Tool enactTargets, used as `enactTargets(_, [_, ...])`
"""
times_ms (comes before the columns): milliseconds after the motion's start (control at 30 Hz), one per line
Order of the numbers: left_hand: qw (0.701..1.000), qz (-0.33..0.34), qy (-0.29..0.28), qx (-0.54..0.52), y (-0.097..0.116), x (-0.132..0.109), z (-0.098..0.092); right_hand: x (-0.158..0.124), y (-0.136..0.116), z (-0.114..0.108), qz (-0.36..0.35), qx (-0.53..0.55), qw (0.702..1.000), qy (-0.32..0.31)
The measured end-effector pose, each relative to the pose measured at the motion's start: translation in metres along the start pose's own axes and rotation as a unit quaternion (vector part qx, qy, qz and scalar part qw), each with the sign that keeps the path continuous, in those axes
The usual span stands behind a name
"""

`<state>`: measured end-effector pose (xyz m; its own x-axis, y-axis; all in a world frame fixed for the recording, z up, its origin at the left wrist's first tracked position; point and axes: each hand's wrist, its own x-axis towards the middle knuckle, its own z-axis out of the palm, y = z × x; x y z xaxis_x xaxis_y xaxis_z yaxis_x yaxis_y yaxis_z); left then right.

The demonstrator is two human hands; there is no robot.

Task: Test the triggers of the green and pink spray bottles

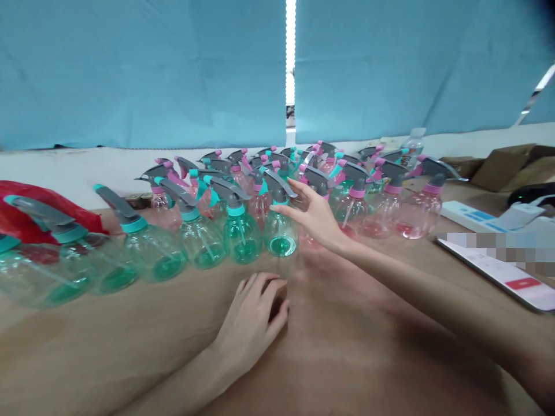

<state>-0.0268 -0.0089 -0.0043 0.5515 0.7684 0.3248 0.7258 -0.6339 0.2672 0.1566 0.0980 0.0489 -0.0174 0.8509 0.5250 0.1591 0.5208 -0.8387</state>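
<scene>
My right hand [315,218] is at the neck of a clear green spray bottle [281,234] with a grey trigger head and turquoise collar. Its thumb lies across the collar and its index finger is by the trigger, so the neck sits between them. The bottle stands upright on the table, at the right end of a front row of similar green spray bottles [243,237]. My left hand [254,318] rests on the wooden table [347,352] in front of that row. Its fingers are loosely bent, the thumb stands apart, and I see nothing in it.
Pink spray bottles [418,211] stand to the right, and more pink and green ones crowd behind. A phone [498,274], a white power strip [470,216] and cardboard [503,164] lie farther right. Red plastic [52,202] is at the left, below a blue curtain [143,75].
</scene>
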Motion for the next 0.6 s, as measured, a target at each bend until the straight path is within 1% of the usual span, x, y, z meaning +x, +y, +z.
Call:
enactTargets(67, [1.000, -0.001, -0.004, 0.002, 0.000, 0.000, -0.001, -0.010, -0.006, -0.012, -0.004, 0.009, 1.000, -0.019])
enactTargets(167, [1.000, 0.003, -0.002, 0.010, 0.000, 0.001, -0.002, -0.026, -0.019, -0.037, -0.009, -0.040, 0.999, -0.018])
enactTargets(267, [1.000, 0.006, 0.009, 0.017, 0.000, 0.002, -0.003, -0.037, -0.028, -0.064, -0.021, -0.160, 0.987, 0.023])
enactTargets(367, [0.999, 0.011, 0.023, 0.019, 0.000, 0.002, -0.003, -0.039, -0.026, -0.085, 0.001, -0.257, 0.964, 0.063])
enactTargets(467, [0.999, 0.015, 0.035, 0.012, 0.000, 0.002, -0.004, -0.034, -0.016, -0.092, 0.035, -0.292, 0.954, 0.058])
enactTargets(600, [0.999, 0.013, 0.042, -0.005, 0.001, 0.002, -0.005, -0.023, 0.000, -0.081, 0.051, -0.297, 0.953, 0.031])
